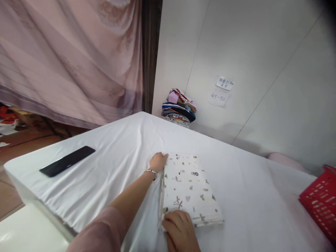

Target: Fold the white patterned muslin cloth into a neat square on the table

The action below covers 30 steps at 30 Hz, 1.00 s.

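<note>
A folded white cloth (189, 185) printed with small motifs lies on the white-covered table (115, 168). My left hand (158, 161), with a bracelet on its wrist, is closed at the cloth's far left corner, fingertips on its edge. At the near left corner my right hand (181, 229) has its fingers curled over the layered edge, and its thumb is mostly hidden. Several layers show along the left and near edges of the cloth.
A black flat panel (67, 161) lies at the table's left. Folded fabrics (180, 108) are stacked beyond the far edge by the wall. A red plastic basket (320, 203) stands at the right. A pink curtain (78, 59) hangs behind the table.
</note>
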Available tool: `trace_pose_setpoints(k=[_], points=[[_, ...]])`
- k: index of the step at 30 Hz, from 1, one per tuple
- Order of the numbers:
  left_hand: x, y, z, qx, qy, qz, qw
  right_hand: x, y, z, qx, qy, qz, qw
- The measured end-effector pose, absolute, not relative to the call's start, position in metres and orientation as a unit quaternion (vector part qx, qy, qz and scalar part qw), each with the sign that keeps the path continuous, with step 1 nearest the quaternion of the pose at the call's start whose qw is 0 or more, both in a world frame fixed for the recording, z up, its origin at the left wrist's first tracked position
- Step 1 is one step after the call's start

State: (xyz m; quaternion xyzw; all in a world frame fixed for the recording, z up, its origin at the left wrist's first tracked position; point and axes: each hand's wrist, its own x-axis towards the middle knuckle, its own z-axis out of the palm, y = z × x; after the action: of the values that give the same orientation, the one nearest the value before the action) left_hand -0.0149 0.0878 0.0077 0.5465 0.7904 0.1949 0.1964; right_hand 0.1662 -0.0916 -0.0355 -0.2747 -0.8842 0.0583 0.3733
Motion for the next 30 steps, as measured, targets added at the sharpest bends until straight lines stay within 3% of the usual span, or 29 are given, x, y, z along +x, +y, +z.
trace_pose_setpoints(k=[14, 21, 26, 30], points=[[-0.019, 0.098, 0.012, 0.57, 0.781, 0.183, 0.176, 0.168, -0.104, -0.016, -0.322, -0.894, 0.096, 0.297], [-0.021, 0.127, 0.013, 0.69, 0.679, 0.157, 0.195, 0.186, -0.11, 0.009, -0.331, -0.904, 0.098, 0.253], [-0.027, 0.139, 0.009, 0.717, 0.651, 0.131, 0.212, 0.249, -0.087, 0.007, -0.529, -0.773, 0.023, 0.349], [-0.03, 0.137, 0.009, 0.716, 0.651, 0.126, 0.219, 0.286, -0.062, -0.011, -0.697, -0.617, 0.187, 0.313]])
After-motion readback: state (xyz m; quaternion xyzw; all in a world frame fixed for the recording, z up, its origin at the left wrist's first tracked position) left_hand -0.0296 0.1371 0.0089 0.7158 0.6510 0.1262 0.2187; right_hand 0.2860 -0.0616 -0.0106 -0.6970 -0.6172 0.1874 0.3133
